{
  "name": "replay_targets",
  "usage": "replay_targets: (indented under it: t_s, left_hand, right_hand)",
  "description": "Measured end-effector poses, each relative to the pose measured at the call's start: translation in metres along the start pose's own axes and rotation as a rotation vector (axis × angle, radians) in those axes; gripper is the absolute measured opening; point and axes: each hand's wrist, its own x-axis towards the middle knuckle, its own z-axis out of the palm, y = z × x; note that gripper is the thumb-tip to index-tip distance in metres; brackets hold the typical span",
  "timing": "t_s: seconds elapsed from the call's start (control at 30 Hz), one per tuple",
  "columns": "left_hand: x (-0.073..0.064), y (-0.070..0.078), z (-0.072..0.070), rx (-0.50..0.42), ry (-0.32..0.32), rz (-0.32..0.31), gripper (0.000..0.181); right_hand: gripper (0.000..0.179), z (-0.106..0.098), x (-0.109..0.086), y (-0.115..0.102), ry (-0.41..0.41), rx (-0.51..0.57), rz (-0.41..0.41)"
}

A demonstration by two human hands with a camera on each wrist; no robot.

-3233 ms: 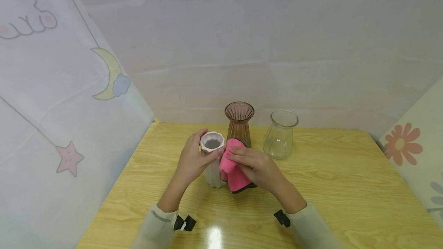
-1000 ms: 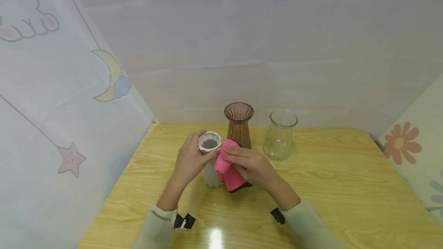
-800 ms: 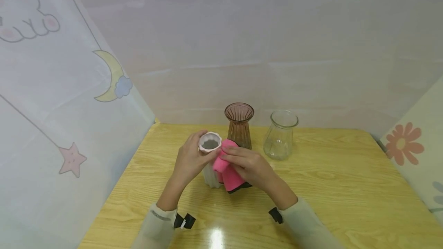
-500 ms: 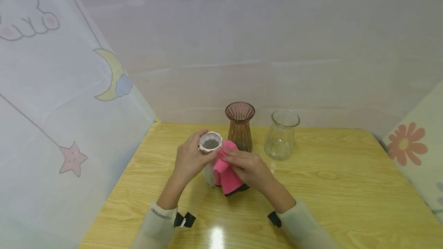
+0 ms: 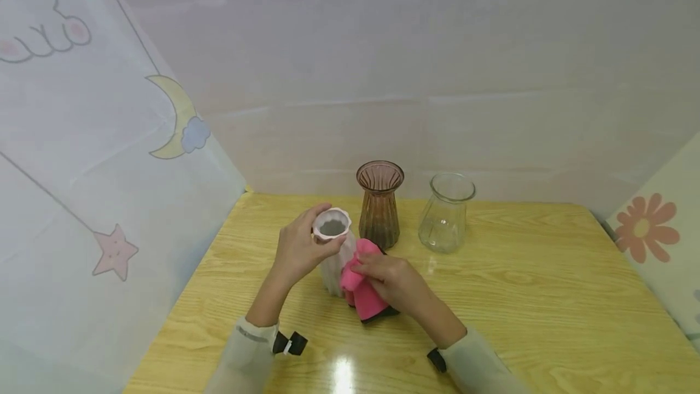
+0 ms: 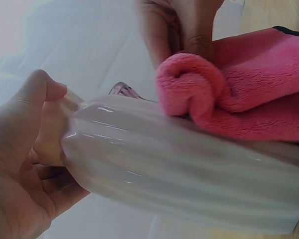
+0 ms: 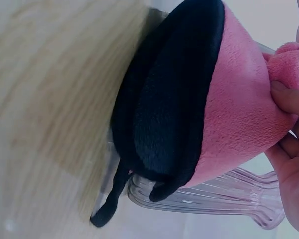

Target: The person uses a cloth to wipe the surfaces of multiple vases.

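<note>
A white fluted vase [image 5: 331,272] stands upright on the wooden table, its scalloped rim toward the head camera. My left hand [image 5: 299,247] grips it round the neck, thumb on the near side; the left wrist view shows that hand [image 6: 20,159] at the narrow neck of the glossy vase [image 6: 179,164]. My right hand [image 5: 396,281] pinches a bunched pink cloth [image 5: 367,300] with dark edging against the vase's right side, below the neck. In the right wrist view the cloth [image 7: 239,109] hangs from the thumb and fingers, its dark underside [image 7: 164,99] showing.
Behind the cloth stands a brownish-purple ribbed glass vase [image 5: 380,211]. To its right is a clear glass vase [image 5: 444,224] with a wide mouth. The wooden table [image 5: 525,297] ends at a pale hanging backdrop [image 5: 339,65] at the back.
My right hand has slid the cloth from near the rim down the side of the white vase. My left hand keeps its grip at the neck.
</note>
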Motion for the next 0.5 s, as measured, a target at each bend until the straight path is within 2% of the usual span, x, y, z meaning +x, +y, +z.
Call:
replay_targets:
  t_s: [0.27, 0.4, 0.5]
  left_hand:
    - [0.006, -0.008, -0.006, -0.060, -0.103, 0.066, 0.067]
    - [0.008, -0.011, -0.008, -0.165, -0.165, 0.066, 0.068]
    - [0.004, -0.012, -0.007, -0.250, -0.172, 0.072, 0.073]
  right_hand:
    - [0.023, -0.001, -0.002, -0.004, -0.082, -0.027, -0.001]
    - [0.021, -0.007, 0.000, -0.005, -0.184, -0.042, 0.009]
    - [0.021, -0.015, 0.002, -0.007, -0.218, -0.044, 0.017]
